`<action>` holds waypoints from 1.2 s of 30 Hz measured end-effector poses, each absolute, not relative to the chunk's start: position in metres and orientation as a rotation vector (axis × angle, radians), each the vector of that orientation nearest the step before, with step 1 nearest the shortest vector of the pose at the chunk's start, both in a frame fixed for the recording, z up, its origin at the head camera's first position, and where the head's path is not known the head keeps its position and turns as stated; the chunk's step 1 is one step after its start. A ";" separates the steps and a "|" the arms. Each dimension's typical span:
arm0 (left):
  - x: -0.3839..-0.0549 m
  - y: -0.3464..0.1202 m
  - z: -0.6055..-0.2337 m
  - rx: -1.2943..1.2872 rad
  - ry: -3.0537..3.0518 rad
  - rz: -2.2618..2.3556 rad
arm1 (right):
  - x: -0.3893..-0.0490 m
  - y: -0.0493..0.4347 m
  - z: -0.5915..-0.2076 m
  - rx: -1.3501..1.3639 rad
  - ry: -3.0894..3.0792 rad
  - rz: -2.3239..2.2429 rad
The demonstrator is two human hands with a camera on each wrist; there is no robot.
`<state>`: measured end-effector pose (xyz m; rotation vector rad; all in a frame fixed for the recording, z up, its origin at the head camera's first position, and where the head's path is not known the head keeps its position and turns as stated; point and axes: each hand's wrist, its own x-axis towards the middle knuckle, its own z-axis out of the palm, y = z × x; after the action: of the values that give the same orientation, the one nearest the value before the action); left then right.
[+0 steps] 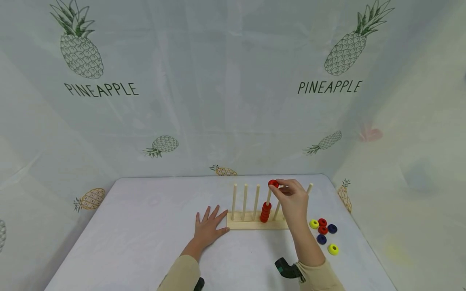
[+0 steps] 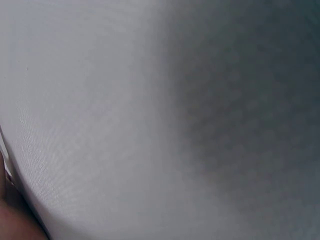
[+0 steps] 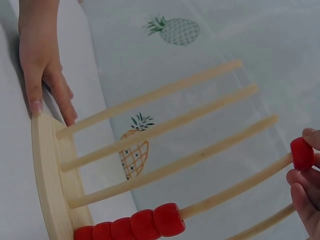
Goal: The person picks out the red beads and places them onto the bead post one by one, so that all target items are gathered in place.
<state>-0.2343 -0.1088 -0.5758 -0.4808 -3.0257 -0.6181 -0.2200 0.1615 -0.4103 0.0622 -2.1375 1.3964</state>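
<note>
– Pale cloth rises behind a white table. Is any writing on it?

– Yes, one word, twice: PINEAPPLE, in dark capitals, under a large drawn pineapple at the left and under another at the right. Smaller pineapples are scattered lower down, some green, some orange.

– And the right hand? How wide is it?

– Narrow. Thumb and fingertips pinch a red bead at the top of the fourth peg from the left. I can't tell whether the peg has entered its hole.

– What is on that peg already?

– A stack of five red beads, low down against the wooden base. The three pegs to its left are bare.

– The left hand?

– Spread wide, fingers fanned, lying on the table. Its thumb and forefinger touch the left end of the base, and it grips nothing.

– Any loose beads?

– Six, right of the rack: two yellow beads, two red ones and two dark blue ones.

– The left wrist view?

– Mostly a blurred pale surface and a dark patch.
</note>
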 end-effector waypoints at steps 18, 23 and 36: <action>-0.235 -0.108 -0.576 -0.487 -3.011 -0.604 | -0.221 0.159 -0.411 0.011 -2.167 1.391; -0.237 -0.111 -0.584 -0.503 -2.974 -0.601 | -0.222 0.158 -0.412 -0.012 -2.161 1.423; -0.233 -0.108 -0.573 -0.477 -3.017 -0.615 | -0.222 0.155 -0.412 -0.036 -2.110 1.463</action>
<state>-0.2332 -0.1078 -0.5732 -0.4773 -3.0167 -0.6149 -0.2223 0.1547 -0.4121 -0.0363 -2.1097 1.4626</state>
